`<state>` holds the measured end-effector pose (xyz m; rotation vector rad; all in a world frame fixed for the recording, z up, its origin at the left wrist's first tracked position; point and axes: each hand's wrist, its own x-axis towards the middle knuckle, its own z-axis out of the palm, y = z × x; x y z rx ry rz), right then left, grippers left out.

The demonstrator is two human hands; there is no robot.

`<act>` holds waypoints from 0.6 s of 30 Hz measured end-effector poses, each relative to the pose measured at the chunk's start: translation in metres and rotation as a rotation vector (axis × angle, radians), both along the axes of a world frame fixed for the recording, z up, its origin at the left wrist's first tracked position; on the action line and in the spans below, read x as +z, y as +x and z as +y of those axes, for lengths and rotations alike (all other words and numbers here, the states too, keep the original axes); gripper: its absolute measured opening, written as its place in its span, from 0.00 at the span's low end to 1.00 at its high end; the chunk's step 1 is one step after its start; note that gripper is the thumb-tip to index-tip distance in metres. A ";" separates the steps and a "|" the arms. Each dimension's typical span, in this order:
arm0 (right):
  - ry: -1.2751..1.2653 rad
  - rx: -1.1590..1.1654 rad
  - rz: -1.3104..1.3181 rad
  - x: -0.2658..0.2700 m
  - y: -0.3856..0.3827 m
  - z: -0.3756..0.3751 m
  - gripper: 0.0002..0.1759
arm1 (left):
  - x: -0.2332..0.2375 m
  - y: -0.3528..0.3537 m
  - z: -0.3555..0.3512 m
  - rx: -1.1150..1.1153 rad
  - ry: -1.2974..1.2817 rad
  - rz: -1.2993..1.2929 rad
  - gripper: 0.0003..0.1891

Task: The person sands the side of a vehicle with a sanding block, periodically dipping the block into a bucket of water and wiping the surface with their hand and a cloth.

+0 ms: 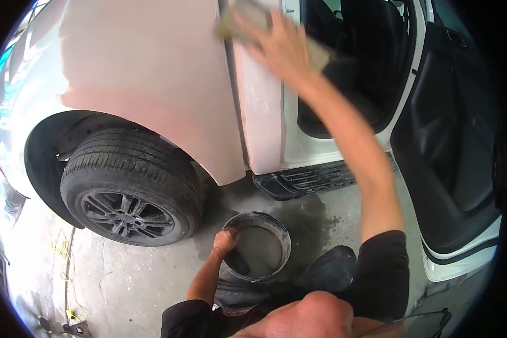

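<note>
High against the car's body, my right hand [281, 48] is closed around a greenish-grey sponge [243, 21], both smeared by motion. The sponge is by the seam between the rear panel [146, 50] and the door pillar [259, 107]. Lower down, my left hand [226, 241] is at the left rim of a round bucket [285, 239] of cloudy grey water. Its fingers are closed on a dark, block-like piece [239, 261] that slopes into the bucket. I cannot make out what kind of thing this is.
The rear wheel [129, 191] stands left of the bucket. A black running board [304, 181] runs under the door opening, and an open door [456, 135] stands at right. Wet patches mark the concrete floor [146, 281]. A yellow cord [66, 276] lies at lower left.
</note>
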<state>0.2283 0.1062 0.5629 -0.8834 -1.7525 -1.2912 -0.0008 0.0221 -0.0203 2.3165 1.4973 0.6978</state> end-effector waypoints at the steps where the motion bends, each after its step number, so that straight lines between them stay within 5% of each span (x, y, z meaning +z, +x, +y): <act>1: 0.052 0.043 0.013 0.038 -0.005 0.010 0.32 | 0.002 0.001 0.001 -0.009 -0.014 -0.011 0.14; 4: -0.129 0.136 0.179 0.068 -0.027 0.013 0.31 | 0.005 0.005 0.008 0.004 -0.008 0.018 0.14; 8: 0.117 0.009 0.007 -0.084 -0.006 0.018 0.41 | -0.009 -0.001 0.005 -0.024 0.058 -0.019 0.14; 11: 0.034 0.033 -0.085 -0.113 0.025 0.018 0.45 | -0.010 -0.001 0.003 0.018 -0.008 -0.115 0.14; 16: 0.114 0.131 0.128 0.073 -0.008 0.024 0.32 | 0.001 0.000 0.003 0.009 -0.050 -0.012 0.14; 18: -0.129 0.136 0.229 0.074 -0.011 0.028 0.31 | 0.008 0.007 0.008 0.000 -0.061 -0.030 0.14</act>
